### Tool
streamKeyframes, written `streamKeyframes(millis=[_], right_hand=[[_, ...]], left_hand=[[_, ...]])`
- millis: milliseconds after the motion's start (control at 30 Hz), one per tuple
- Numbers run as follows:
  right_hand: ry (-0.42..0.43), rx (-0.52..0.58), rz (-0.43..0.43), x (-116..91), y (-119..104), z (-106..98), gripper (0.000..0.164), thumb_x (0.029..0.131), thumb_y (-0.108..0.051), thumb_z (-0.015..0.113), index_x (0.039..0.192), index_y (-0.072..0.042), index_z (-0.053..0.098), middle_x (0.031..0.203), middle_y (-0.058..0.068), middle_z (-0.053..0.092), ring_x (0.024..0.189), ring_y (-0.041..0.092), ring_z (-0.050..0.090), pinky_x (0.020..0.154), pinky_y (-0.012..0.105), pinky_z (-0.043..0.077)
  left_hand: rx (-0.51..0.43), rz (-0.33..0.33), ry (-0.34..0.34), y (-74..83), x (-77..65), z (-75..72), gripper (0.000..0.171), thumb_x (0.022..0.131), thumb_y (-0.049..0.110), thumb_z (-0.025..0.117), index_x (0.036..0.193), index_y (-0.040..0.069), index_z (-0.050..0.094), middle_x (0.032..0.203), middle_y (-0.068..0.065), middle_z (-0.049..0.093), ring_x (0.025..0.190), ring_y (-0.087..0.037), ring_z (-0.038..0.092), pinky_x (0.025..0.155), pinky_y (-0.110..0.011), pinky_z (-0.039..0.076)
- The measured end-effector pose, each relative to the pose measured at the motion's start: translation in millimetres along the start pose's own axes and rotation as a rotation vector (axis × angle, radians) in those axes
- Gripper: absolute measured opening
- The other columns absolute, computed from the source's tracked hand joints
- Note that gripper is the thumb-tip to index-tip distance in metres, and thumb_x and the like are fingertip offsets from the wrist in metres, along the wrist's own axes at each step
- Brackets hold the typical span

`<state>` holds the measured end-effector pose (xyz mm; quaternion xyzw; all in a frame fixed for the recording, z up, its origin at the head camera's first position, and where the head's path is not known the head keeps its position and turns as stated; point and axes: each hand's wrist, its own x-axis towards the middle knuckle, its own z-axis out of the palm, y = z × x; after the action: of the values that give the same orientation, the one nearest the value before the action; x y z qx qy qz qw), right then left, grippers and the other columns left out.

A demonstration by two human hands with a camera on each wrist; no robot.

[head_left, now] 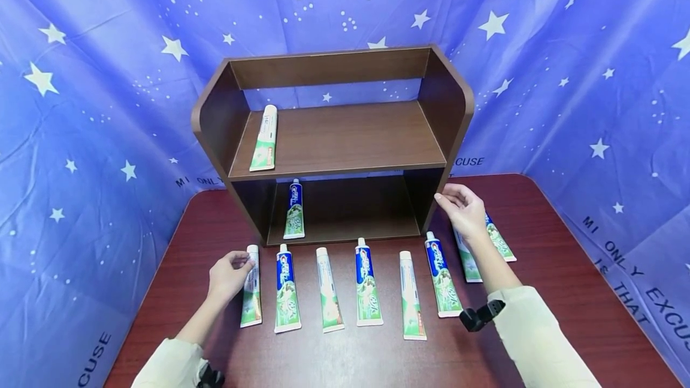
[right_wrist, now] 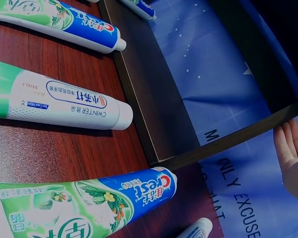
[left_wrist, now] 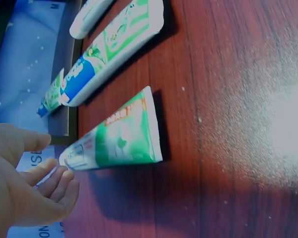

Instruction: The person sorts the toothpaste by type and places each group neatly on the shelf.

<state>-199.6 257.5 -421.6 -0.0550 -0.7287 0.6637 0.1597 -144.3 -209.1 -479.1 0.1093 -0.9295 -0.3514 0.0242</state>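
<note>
My left hand (head_left: 229,277) is beside the cap end of the leftmost white-and-green toothpaste tube (head_left: 251,292). In the left wrist view its fingers are loosely bent, with thumb and fingertips apart and nothing between them. At the right side panel of a brown two-tier shelf (head_left: 345,136), my right hand (head_left: 465,211) pinches the front edge; the right wrist view has the thumb on one side and fingers on the other. One white-and-green tube (head_left: 265,139) lies on the upper tier. A blue-and-green Crest tube (head_left: 294,211) lies on the lower tier, towards the left.
Several tubes lie in a row before the shelf, Crest tubes (head_left: 369,286) alternating with white-and-green ones (head_left: 412,298). Two more tubes, one a Crest tube (head_left: 498,237), are partly behind my right forearm. A blue star-patterned curtain (head_left: 334,5) surrounds the reddish-brown table (head_left: 178,280).
</note>
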Motion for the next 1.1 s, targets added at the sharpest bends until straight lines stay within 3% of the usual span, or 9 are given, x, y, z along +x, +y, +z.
streamKeyframes(millis=[233, 500, 633, 900, 1100], right_hand=[[0.002, 0.020, -0.015, -0.5, -0.8, 0.6, 0.019, 0.086, 0.000, 0.067, 0.094, -0.016, 0.061, 0.083, -0.020, 0.063, 0.079, -0.007, 0.061, 0.075, 0.004, 0.049], [0.006, 0.017, -0.008, 0.0, 0.6, 0.8, 0.017, 0.086, 0.000, 0.066, 0.096, -0.013, 0.061, 0.083, -0.020, 0.063, 0.078, -0.007, 0.061, 0.076, 0.004, 0.049], [0.005, 0.013, 0.004, 0.6, 1.5, 0.5, 0.017, 0.086, -0.002, 0.067, 0.096, -0.014, 0.061, 0.083, -0.020, 0.063, 0.079, -0.007, 0.061, 0.076, 0.004, 0.049], [0.005, -0.017, 0.008, 0.8, 1.4, -0.1, 0.016, 0.087, -0.004, 0.067, 0.097, -0.014, 0.060, 0.084, -0.021, 0.062, 0.079, -0.008, 0.061, 0.076, 0.004, 0.049], [-0.004, -0.031, 0.043, 2.2, 0.7, -0.7, 0.016, 0.087, -0.005, 0.067, 0.100, -0.012, 0.060, 0.084, -0.022, 0.062, 0.081, -0.008, 0.060, 0.077, 0.004, 0.049]], left_hand=[[-0.005, -0.055, -0.011, -6.9, 0.4, -2.1, 0.033, 0.084, 0.011, 0.064, 0.112, -0.007, 0.062, 0.104, -0.025, 0.069, 0.092, -0.035, 0.067, 0.077, -0.038, 0.055], [-0.022, -0.097, -0.038, -9.3, 0.6, -0.2, 0.035, 0.080, 0.012, 0.066, 0.110, -0.006, 0.062, 0.101, -0.023, 0.069, 0.078, -0.017, 0.066, 0.066, -0.023, 0.049], [-0.020, -0.106, -0.041, -8.9, 0.0, 0.6, 0.036, 0.080, 0.012, 0.067, 0.109, -0.007, 0.061, 0.099, -0.023, 0.069, 0.076, -0.016, 0.064, 0.066, -0.024, 0.047], [-0.037, -0.139, -0.073, -9.0, -0.9, 1.7, 0.038, 0.078, 0.011, 0.070, 0.109, -0.009, 0.060, 0.097, -0.024, 0.069, 0.085, -0.030, 0.065, 0.066, -0.023, 0.047], [-0.026, -0.140, -0.088, -10.1, -1.7, 6.7, 0.036, 0.078, 0.012, 0.070, 0.105, -0.010, 0.059, 0.088, -0.022, 0.071, 0.069, -0.016, 0.064, 0.063, -0.025, 0.050]])
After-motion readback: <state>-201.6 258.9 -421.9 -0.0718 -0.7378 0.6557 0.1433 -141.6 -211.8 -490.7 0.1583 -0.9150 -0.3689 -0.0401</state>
